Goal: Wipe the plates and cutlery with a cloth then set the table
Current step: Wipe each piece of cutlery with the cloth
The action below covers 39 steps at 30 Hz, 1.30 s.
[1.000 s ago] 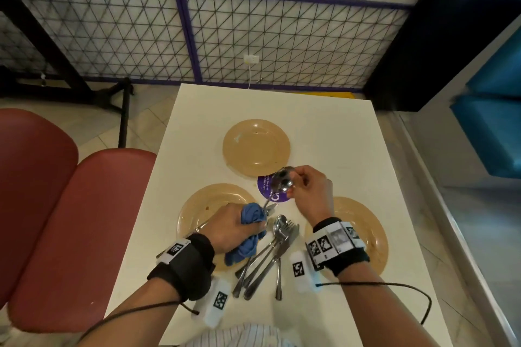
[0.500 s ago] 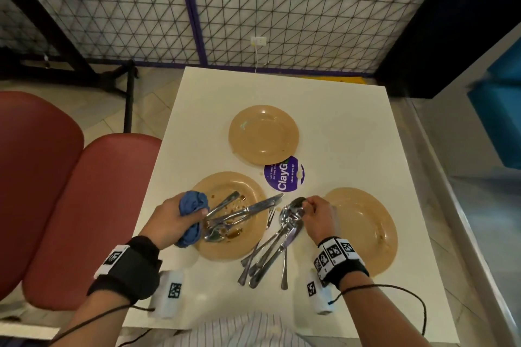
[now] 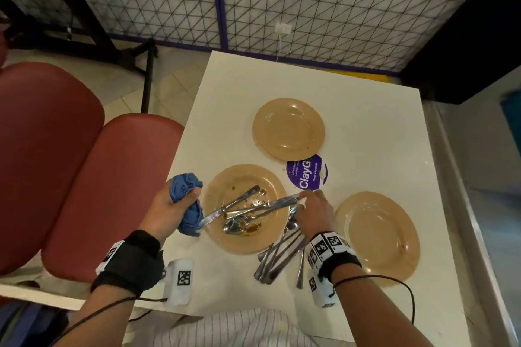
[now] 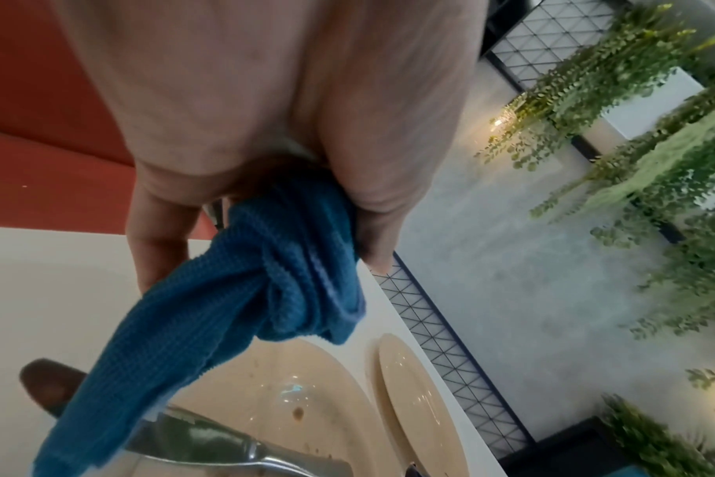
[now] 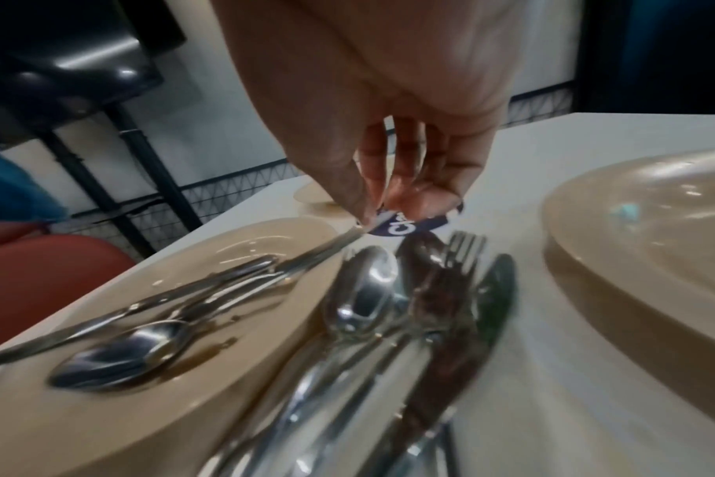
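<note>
My left hand [image 3: 183,203] grips a bunched blue cloth [image 3: 184,191] at the left rim of the dirty tan plate [image 3: 225,242]. A knife [image 3: 253,208] lies across that plate among a soiled spoon [image 3: 235,226] and other cutlery. Its blade points toward the cloth [image 4: 266,274]. My right hand [image 3: 303,200] pinches the knife's far end with thumb and forefinger, as the right wrist view shows [image 5: 372,209]. A pile of cutlery [image 3: 282,256] lies on the table between the dirty plate and the right plate [image 3: 377,236]. A third plate [image 3: 288,129] sits farther back.
A round purple sticker [image 3: 307,177] is on the white table [image 3: 366,93] between the plates. Red padded seats [image 3: 84,177] stand along the table's left edge. A wire-mesh fence [image 3: 310,8] runs behind the table's far end.
My right hand laid the spoon on the cutlery pile and moved to the knife's end on the dirty plate. My left hand carried the cloth left, off the plate.
</note>
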### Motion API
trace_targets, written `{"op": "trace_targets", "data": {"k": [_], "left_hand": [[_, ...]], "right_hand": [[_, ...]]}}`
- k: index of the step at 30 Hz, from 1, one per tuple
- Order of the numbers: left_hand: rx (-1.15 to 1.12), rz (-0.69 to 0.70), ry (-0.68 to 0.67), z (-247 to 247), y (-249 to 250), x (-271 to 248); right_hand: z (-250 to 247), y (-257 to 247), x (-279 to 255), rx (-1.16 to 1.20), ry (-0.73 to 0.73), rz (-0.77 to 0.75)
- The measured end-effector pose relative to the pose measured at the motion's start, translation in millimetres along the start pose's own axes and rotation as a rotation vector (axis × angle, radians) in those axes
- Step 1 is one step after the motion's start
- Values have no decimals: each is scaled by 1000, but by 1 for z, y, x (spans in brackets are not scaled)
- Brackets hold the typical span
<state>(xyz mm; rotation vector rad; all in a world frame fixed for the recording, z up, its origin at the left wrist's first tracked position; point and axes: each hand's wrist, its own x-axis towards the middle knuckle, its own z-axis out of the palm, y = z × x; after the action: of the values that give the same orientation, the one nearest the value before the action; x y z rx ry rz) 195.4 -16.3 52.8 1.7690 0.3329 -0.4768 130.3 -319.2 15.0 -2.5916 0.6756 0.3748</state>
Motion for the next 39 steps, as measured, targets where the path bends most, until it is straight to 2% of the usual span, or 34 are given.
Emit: {"op": "trace_targets", "data": {"k": [6, 9, 12, 19, 23, 29, 32, 39], "left_hand": [[-90, -14, -12, -17, -1, 0], [-136, -43, -29, -28, 0, -2], [-213, -53, -49, -45, -1, -3], [-349, -106, -68, -73, -7, 9], [-409, -120, -33, -73, 1, 11], [-441, -85, 55, -86, 4, 14], [-536, -67, 105, -85, 7, 11], [-753, -31, 83, -48, 23, -9]], "right_hand": [[33, -65, -3, -146, -113, -476], [49, -89, 4, -305, -204, -596], [62, -103, 12, -407, -271, -623], [70, -110, 23, -569, -292, -663], [69, -114, 28, -646, -314, -700], [55, -107, 29, -674, -247, -707], [48, -98, 26, -618, -235, -694], [17, -86, 16, -137, -141, -703]]}}
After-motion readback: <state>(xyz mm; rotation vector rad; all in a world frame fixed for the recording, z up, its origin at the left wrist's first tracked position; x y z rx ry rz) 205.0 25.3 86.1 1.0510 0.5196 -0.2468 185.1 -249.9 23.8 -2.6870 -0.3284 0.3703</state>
